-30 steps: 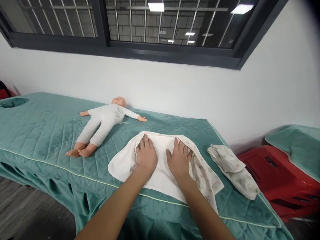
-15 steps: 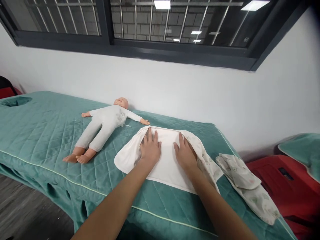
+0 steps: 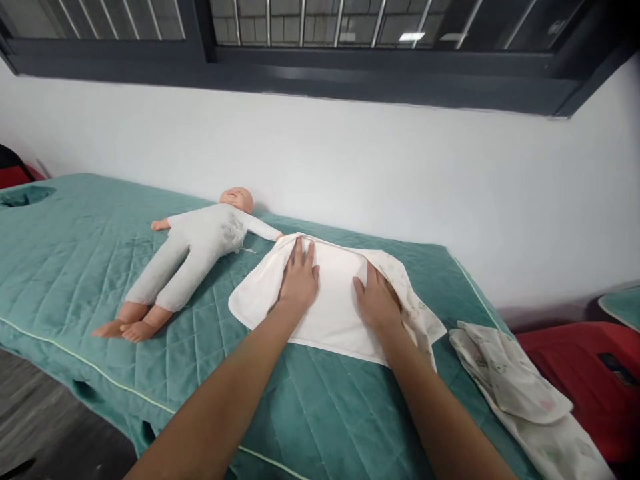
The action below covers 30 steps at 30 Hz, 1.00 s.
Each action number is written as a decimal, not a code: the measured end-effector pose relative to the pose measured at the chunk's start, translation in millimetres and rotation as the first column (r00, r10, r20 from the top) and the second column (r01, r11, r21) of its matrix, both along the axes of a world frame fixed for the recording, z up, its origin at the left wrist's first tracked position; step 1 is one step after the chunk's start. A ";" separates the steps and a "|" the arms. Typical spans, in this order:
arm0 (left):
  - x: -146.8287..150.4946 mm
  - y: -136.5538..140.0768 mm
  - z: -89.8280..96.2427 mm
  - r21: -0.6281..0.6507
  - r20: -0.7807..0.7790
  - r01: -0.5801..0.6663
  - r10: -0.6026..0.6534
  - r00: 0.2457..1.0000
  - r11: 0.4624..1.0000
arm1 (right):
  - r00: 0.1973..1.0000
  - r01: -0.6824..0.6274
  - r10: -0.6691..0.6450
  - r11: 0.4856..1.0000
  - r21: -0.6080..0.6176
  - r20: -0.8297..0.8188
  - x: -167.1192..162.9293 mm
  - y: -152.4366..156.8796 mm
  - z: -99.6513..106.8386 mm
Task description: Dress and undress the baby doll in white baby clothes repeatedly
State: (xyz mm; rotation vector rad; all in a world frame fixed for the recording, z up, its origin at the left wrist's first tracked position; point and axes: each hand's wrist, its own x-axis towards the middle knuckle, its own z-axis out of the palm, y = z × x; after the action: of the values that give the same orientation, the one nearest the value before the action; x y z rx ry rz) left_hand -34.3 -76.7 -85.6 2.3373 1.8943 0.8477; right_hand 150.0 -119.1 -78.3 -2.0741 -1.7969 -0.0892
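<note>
A white baby garment (image 3: 335, 293) lies spread on the green quilted bed cover, its patterned side showing on the right flap. My left hand (image 3: 300, 277) rests flat on the inner cloth, fingers apart, their tips at the folded upper edge beside the left flap. On the right, my right hand (image 3: 379, 300) also lies open, its fingers partly tucked beneath the patterned flap. A baby doll (image 3: 205, 233) in a white suit is on its back to the left, arms spread. The cloth's upper corner hides most of the doll's nearer hand.
Another folded patterned baby cloth (image 3: 520, 387) lies at the bed's right edge. A red chair (image 3: 580, 373) stands beyond it. The quilted bed cover (image 3: 90, 260) has a face hole (image 3: 25, 196) at far left. Behind runs a white wall (image 3: 350, 160) below a barred window.
The view has tilted downward. Both hands have shifted a little with the garment, whose upper corner now covers the doll's hand. My right hand's fingers reach further under the flap.
</note>
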 end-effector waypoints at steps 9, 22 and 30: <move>2.3 12.5 -8.3 -0.087 0.026 0.006 -0.004 1.000 0.996 | 0.999 -0.036 0.036 0.993 -0.113 -0.005 -2.8 5.3 -3.9; 4.4 30.0 -11.8 -0.152 -0.014 0.066 -0.069 0.998 0.986 | 0.999 -0.003 0.010 0.988 -0.153 0.048 -3.8 6.1 -1.6; 8.9 28.3 -13.0 -0.210 -0.115 0.113 -0.139 0.984 0.971 | 0.999 -0.016 0.022 0.986 -0.164 0.032 -2.6 9.3 -5.3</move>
State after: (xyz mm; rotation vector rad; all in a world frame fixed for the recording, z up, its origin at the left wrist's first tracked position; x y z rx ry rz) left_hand -25.4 -48.4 -98.6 2.4059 1.7564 0.4784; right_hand 147.4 -109.7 -83.6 -2.1784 -1.9013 0.0311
